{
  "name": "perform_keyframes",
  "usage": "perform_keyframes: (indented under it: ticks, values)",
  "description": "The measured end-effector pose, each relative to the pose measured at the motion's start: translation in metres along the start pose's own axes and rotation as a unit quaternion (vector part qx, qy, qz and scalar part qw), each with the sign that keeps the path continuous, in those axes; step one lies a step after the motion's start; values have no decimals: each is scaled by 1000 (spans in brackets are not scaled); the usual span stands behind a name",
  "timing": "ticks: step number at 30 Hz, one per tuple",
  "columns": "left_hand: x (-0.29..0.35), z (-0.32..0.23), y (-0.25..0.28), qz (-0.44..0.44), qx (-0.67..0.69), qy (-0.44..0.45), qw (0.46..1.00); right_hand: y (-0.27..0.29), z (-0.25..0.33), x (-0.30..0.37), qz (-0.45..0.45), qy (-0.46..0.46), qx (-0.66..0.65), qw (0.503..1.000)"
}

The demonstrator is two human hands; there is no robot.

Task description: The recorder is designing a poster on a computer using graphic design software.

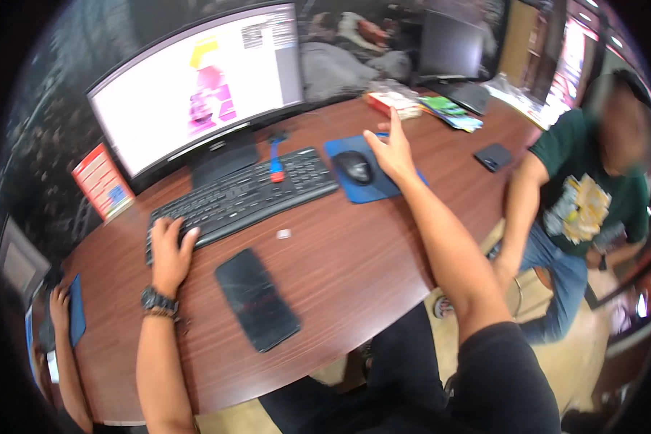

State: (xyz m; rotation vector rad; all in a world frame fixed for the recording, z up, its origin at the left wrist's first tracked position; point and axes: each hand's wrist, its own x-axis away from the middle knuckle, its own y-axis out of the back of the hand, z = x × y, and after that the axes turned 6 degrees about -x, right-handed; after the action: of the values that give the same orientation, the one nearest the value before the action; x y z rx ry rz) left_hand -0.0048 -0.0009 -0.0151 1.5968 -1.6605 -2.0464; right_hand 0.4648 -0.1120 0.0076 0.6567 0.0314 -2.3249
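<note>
My left hand (169, 254) rests with fingers apart on the left end of a black keyboard (242, 197). A dark watch (159, 300) is on that wrist. My right hand (393, 153) is raised beside a black mouse (354, 167), over the right part of a blue mouse pad (369, 192); its fingers are spread and nothing is in them. Behind the keyboard stands a wide monitor (166, 94) showing a yellow, pink and purple graphic. A small blue and red object (275, 168) lies across the keyboard's top right.
A black phone (257, 299) and a tiny white piece (283, 233) lie on the brown desk (340, 271). A red card stand (103, 184) is at left, colourful packets (450, 112) and a dark wallet-like item (492, 157) at right. A person (579, 206) sits at right; another's hand (59, 307) shows far left.
</note>
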Motion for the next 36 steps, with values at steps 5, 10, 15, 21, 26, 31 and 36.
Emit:
perform_keyframes:
  ticks: [5, 10, 15, 21, 26, 31, 36]
  values:
    - [-6, -10, 4, 54, -3, 37, 998, 63, -9, -31, -236, 10, 101, 966]
    - [-10, -13, 0, 69, -7, 31, 997, 105, -14, -47, -346, -20, 171, 922]
    - [-9, -9, -2, 59, -12, 28, 998, 117, -10, -42, -349, -36, 161, 923]
    - [-7, -9, 2, 65, -1, 37, 997, 121, -8, -41, -356, -44, 130, 924]
    - [-7, -6, -2, 59, -9, 35, 998, 119, -5, -40, -351, -46, 137, 925]
    - [-8, -6, -3, 57, -8, 32, 998, 111, -13, -42, -288, -27, 151, 945]
    - [-6, -4, 0, 58, -10, 29, 998, 55, -12, -26, -47, 67, 245, 966]
